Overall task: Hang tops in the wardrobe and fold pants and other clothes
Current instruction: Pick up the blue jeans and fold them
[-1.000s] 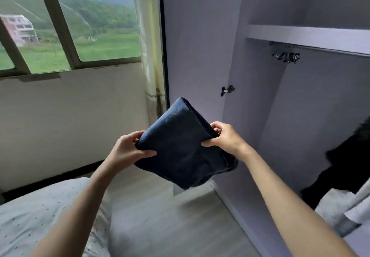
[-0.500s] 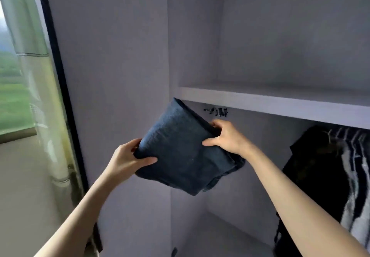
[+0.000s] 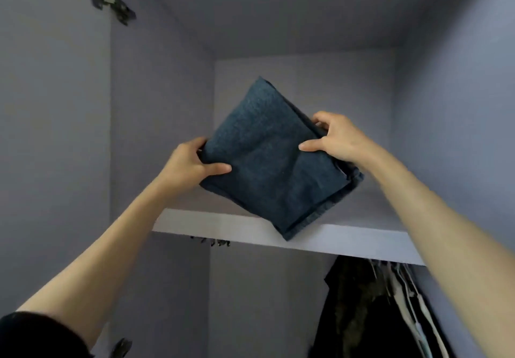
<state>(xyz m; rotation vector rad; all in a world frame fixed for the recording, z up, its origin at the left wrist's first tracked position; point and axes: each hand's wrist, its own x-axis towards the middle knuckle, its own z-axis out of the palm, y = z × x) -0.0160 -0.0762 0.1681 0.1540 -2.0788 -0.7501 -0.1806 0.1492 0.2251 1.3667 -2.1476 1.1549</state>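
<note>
Folded jeans (image 3: 274,159) gripped by left hand (image 3: 192,166) and right hand (image 3: 335,140), above wardrobe shelf (image 3: 348,239); not yet set down; tops (image 3: 370,310) hung at 5 o'clock.

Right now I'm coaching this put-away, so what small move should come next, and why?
Probably ease the folded jeans forward and down onto the shelf: both the left hand and right hand grip them tilted at the shelf's front, one corner overhanging the edge.

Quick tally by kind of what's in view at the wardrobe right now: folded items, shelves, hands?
Folded jeans: 1, gripped by both hands
Shelf: 1
Hands: 2, left hand and right hand
Hanging clothes: a bunch below the shelf, count unclear
Total countable: 4
</note>
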